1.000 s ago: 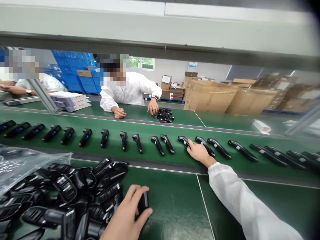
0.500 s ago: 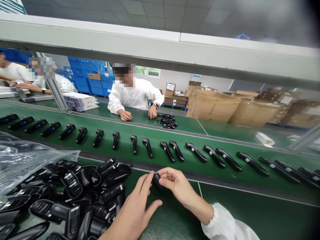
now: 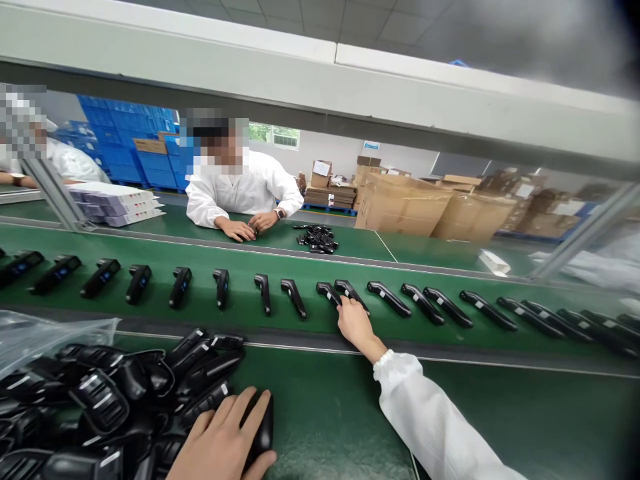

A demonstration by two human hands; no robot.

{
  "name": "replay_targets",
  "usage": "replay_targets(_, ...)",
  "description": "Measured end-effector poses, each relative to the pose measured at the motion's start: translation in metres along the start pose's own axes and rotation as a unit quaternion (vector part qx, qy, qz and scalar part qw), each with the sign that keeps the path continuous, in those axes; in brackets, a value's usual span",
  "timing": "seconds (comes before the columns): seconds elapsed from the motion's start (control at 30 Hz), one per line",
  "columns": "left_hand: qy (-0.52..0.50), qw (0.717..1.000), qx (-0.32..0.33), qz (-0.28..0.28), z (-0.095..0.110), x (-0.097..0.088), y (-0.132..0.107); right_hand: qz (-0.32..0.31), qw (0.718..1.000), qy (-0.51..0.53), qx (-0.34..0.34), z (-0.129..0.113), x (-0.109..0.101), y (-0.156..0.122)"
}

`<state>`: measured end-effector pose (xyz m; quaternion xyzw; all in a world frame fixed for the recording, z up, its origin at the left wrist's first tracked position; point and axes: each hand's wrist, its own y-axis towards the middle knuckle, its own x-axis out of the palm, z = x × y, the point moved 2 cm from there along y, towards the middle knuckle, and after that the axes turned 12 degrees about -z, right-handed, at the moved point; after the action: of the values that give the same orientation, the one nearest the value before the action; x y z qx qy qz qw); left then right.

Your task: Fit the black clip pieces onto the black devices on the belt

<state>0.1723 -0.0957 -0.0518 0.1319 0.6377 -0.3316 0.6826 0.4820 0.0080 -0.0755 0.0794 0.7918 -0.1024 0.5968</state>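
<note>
My left hand [image 3: 225, 430] lies over a smooth black plastic shell [image 3: 265, 427] at the right edge of a heap of similar black shells [image 3: 103, 400]. Its thumb and fingers wrap that shell; part of it is hidden under them. Stretched forward over the green conveyor belt [image 3: 295, 267], my right hand [image 3: 356, 323] has its fingers closed at the lower end of a black angled handheld device [image 3: 327, 292]. Beside it, a second such device [image 3: 346, 288] is partly covered by the hand. The fingertips' exact grip is hidden.
Several more black devices lie in a row along the belt, such as one at its right part [image 3: 487, 311]. Clear plastic sheeting [image 3: 55, 340] covers part of the heap. Opposite, a co-worker in white [image 3: 240, 190] handles a small black part near a pile [image 3: 317, 239]. White boxes [image 3: 115, 200] stand left.
My right hand has left the small black shell and reached forward to a device on the belt. My left hand has moved left and down, now over a black shell. The view has turned right.
</note>
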Motion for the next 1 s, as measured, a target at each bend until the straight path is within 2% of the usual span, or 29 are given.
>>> replay_targets(0.13,-0.01,1.0,0.007,-0.016,0.008,-0.01,0.005,0.006,1.0,-0.01,0.013,0.003,-0.005,0.01)
replay_targets(0.2,-0.023,1.0,0.017,0.0,0.01,-0.014,0.005,0.014,1.0,-0.009,0.019,0.002,-0.01,0.008)
replay_targets(0.3,-0.041,0.997,0.023,0.064,0.008,-0.016,0.004,0.056,0.998,0.003,0.024,-0.009,-0.017,-0.01)
replay_targets(0.37,-0.04,0.991,0.025,0.126,0.007,-0.016,0.002,0.052,0.992,0.106,-0.043,-0.026,-0.018,-0.034)
replay_targets(0.4,-0.034,0.987,0.024,0.157,0.007,-0.015,0.0,0.008,0.976,0.193,-0.097,-0.037,-0.016,-0.049)
replay_targets(0.43,-0.027,0.982,0.023,0.183,0.008,-0.015,-0.001,-0.06,0.943,0.291,-0.154,-0.051,-0.014,-0.065)
replay_targets(0.5,-0.013,0.974,0.019,0.225,0.012,-0.014,-0.002,-0.209,0.834,0.457,-0.229,-0.081,-0.009,-0.099)
replay_targets(0.53,-0.007,0.97,0.016,0.241,0.015,-0.014,-0.003,-0.252,0.785,0.512,-0.239,-0.094,-0.007,-0.114)
replay_targets(0.57,-0.004,0.967,0.015,0.254,0.017,-0.014,-0.003,-0.266,0.752,0.554,-0.238,-0.106,-0.005,-0.126)
replay_targets(0.63,0.003,0.962,0.021,0.272,0.019,-0.017,-0.005,-0.248,0.725,0.604,-0.22,-0.12,-0.001,-0.136)
replay_targets(0.67,0.005,0.962,0.024,0.273,0.017,-0.018,-0.006,-0.234,0.727,0.611,-0.21,-0.122,0.001,-0.135)
replay_targets(0.73,0.015,0.966,0.017,0.258,0.007,-0.023,-0.009,-0.204,0.755,0.59,-0.2,-0.112,0.001,-0.119)
replay_targets(0.77,0.022,0.97,0.002,0.241,-0.002,-0.026,-0.011,-0.179,0.781,0.565,-0.196,-0.102,-0.001,-0.106)
replay_targets(0.83,0.04,0.98,-0.05,0.191,-0.023,-0.031,-0.013,-0.1,0.852,0.483,-0.175,-0.072,-0.008,-0.074)
replay_targets(0.9,0.051,0.985,-0.098,0.13,-0.043,-0.034,-0.013,-0.019,0.929,0.343,-0.138,-0.04,-0.016,-0.043)
replay_targets(0.93,0.052,0.987,-0.112,0.102,-0.051,-0.035,-0.012,-0.006,0.958,0.261,-0.118,-0.028,-0.018,-0.031)
replay_targets(1.0,0.052,0.989,-0.121,0.071,-0.061,-0.034,-0.007,-0.007,0.985,0.147,-0.088,-0.01,-0.016,-0.014)
